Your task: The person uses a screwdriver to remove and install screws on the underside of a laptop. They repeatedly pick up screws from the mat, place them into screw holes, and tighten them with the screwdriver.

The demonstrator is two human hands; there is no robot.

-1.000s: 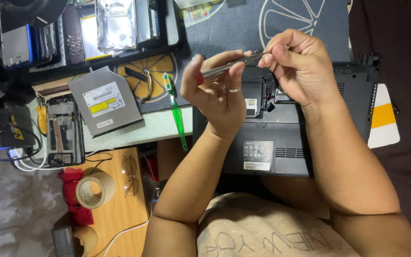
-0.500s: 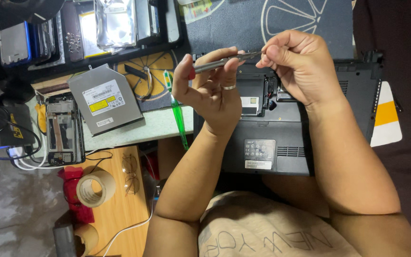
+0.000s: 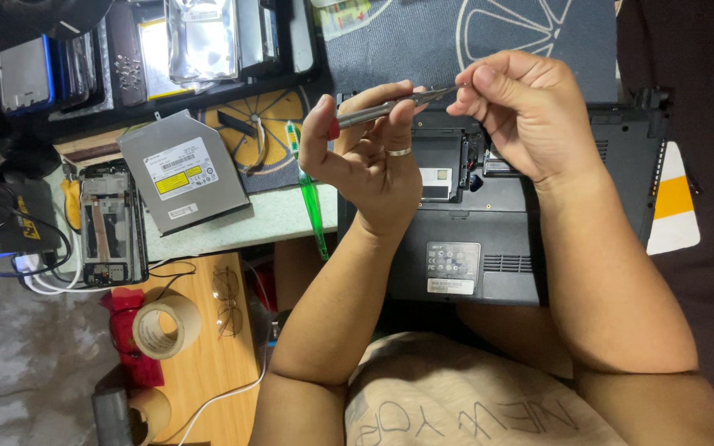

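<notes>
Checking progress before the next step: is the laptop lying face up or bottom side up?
Bottom side up. The laptop shows its dark underside: a label sticker, vent slots and an open compartment below the hands, with no keyboard or screen visible.

Both hands have drifted slightly left and up. The left hand [image 3: 369, 165] now pinches the grey screwdriver [image 3: 390, 106] higher, and the right hand's [image 3: 530, 111] fingertips have closed onto its tip.

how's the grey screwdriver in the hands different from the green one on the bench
The grey screwdriver is slim and metallic; the green screwdriver has a see-through green handle. The grey one is held up over the laptop, the left hand gripping its shaft and the right hand pinching its tip; the green one lies untouched on the bench. The grey one points sideways, the green one towards the person. Both are long, thin hand tools.
</notes>
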